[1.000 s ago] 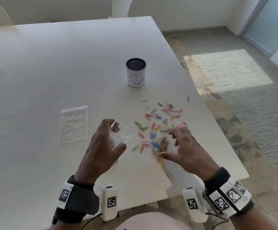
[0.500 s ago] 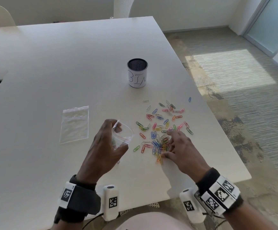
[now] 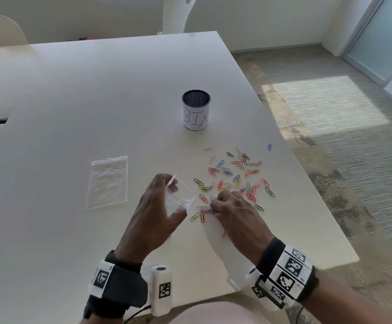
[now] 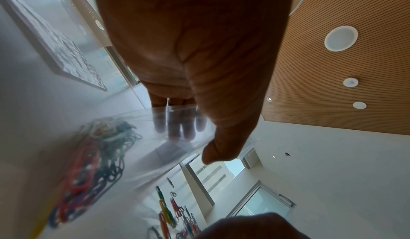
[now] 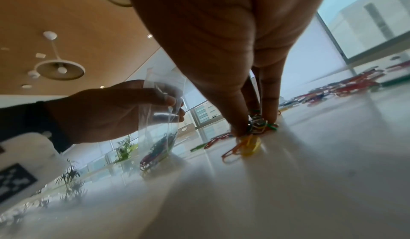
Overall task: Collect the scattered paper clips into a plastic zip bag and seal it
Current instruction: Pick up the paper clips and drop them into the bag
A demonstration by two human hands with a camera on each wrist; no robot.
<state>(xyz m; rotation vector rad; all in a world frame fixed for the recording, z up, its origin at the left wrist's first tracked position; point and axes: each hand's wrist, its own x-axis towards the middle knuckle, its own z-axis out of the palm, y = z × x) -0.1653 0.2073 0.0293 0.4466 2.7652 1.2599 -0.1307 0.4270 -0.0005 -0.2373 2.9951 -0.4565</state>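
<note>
My left hand (image 3: 160,206) holds a clear zip bag (image 3: 181,197) upright just above the table, mouth spread wide, fingers and thumb curled round its rim. Several coloured clips lie in the bag's bottom (image 5: 158,149). My right hand (image 3: 223,203) is down on the table beside the bag, thumb and fingers pinching a small bunch of clips (image 5: 258,124). Many coloured paper clips (image 3: 237,174) are scattered on the white table beyond and to the right of that hand. The left wrist view has the bag (image 4: 155,137) across my left hand's fingers.
A second, flat zip bag (image 3: 107,181) lies to the left. A black mesh cup with a white label (image 3: 195,113) stands behind the clips. The table's right edge (image 3: 307,183) runs close to the outermost clips.
My right hand has slid left across the pile toward the bag and closed its fingers on a bunch of clips. The left hand has held the bag about where it was.
</note>
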